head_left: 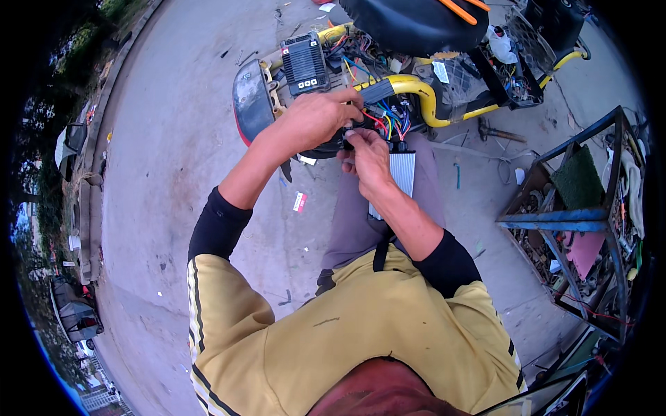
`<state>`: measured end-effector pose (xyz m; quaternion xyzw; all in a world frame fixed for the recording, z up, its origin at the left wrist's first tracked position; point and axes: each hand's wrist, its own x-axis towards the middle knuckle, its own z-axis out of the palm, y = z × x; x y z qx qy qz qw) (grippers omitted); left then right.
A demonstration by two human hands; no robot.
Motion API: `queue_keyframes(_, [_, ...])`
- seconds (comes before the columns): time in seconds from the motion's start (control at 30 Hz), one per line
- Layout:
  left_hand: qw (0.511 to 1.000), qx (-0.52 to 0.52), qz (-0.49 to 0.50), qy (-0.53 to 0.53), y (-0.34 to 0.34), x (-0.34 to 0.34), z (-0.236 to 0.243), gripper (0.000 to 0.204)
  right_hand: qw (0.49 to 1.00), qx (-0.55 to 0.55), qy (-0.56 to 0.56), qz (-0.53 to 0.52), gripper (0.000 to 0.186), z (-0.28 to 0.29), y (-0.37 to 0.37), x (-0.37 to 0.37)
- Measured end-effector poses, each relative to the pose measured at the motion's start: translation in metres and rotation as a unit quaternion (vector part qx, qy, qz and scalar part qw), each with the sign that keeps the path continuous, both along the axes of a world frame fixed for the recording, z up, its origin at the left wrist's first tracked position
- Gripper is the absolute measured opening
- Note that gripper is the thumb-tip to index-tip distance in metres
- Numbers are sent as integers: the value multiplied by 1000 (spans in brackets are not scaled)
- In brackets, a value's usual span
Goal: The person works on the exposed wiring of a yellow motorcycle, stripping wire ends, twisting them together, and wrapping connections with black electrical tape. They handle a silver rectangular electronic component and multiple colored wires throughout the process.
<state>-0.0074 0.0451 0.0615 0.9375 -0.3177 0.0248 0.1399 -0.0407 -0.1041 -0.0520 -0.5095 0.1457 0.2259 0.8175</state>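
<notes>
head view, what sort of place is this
Probably an open-air vehicle repair spot by a roadside: a partly stripped, yellow-framed vehicle with exposed coloured wires, a hammer lying on the paved ground, and an open metal-framed bin full of mixed odds and ends.

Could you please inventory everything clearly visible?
Curved tubular metal frame: one, yellow, upper centre
Padded seat: one, black, top
Slim handles: two, orange, on seat
Ribbed flat box: one, black, frame's left end
Ribbed metal box: one, silver, on the thighs
Thin wires: several, multicoloured, beyond the hands
Wooden handled hammer: one, brown, ground right
Rusty metal bin: one, blue, far right
Textured mat: one, green, in bin
Flat sheet: one, pink, below mat
Small card: one, red and white, ground left
Left hand: one, bare, near wires
Right hand: one, bare, beside it
</notes>
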Motion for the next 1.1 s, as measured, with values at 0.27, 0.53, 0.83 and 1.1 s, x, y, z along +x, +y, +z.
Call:
queue_keyframes(0.27, [969, 227, -73, -62, -15, 17, 2, 13, 999, 2, -21, -26, 24, -7, 2, 0])
queue_keyframes(0.53, [957, 245, -123, -90, -15, 18, -1, 10, 999, -5, -32, -21, 23, -4, 2, -6])
queue_keyframes(0.83, [955, 230, -187, -29, -7, 33, -5, 9, 998, 46, -10, 39, 30, -21, 2, 10])
queue_keyframes(1.1, [964, 151, -189, 111, -7, 40, 11, 17, 979, 195, 34, 52, 28, -29, 6, 9])
